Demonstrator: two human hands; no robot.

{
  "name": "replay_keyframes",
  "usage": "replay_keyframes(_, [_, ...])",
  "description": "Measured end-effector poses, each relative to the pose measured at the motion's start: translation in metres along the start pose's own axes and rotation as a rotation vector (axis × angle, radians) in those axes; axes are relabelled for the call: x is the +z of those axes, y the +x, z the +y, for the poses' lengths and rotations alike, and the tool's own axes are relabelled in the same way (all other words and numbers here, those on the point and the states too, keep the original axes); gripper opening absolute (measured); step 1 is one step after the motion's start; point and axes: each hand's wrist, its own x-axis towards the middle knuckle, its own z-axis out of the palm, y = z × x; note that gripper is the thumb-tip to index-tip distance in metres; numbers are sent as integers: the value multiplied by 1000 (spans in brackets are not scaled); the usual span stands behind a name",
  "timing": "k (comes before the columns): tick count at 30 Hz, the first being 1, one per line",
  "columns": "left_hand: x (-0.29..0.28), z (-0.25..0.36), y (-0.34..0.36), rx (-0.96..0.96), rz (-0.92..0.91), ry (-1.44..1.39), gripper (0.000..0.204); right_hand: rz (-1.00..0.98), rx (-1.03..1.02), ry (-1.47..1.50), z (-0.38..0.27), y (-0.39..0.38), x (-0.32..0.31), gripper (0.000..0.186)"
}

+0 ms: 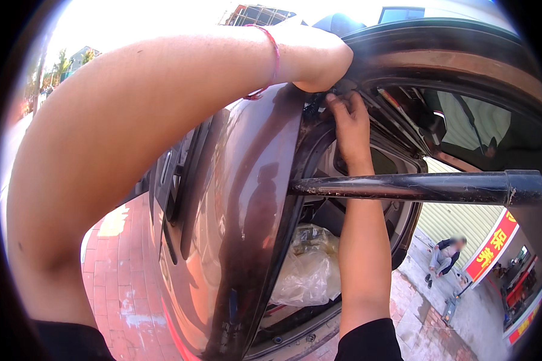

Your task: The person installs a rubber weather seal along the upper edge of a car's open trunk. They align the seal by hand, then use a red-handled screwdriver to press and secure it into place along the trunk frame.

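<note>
Both hands work at the upper corner of a brown car body [247,198], close together by the raised hatch's hinge. Left hand [319,57], red string on its wrist, curls over the body's top edge. Right hand [349,123] presses fingers into the hinge channel; its grip cannot be told. A black gas strut [427,188] crosses beyond, above a clear plastic bag [307,268] in the trunk.

Outdoor street-side spot: brick pavement [123,271], shop shutter [451,219], car [235,210] with raised tailgate [451,54].
</note>
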Motion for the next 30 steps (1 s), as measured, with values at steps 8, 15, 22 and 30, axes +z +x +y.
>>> replay_keyframes(8, [-3,9,-9,22,14,32,15,258,14,-70,-12,-11,23,41])
replay_keyframes(15, [5,10,-12,48,16,-19,20,398,-41,-181,-12,-8,33,39])
replay_keyframes(22, [12,0,-8,75,39,-13,15,424,-144,-540,-10,-8,30,39])
replay_keyframes(30, [23,-8,-9,93,131,-19,13,377,-83,-530,-13,-7,27,40])
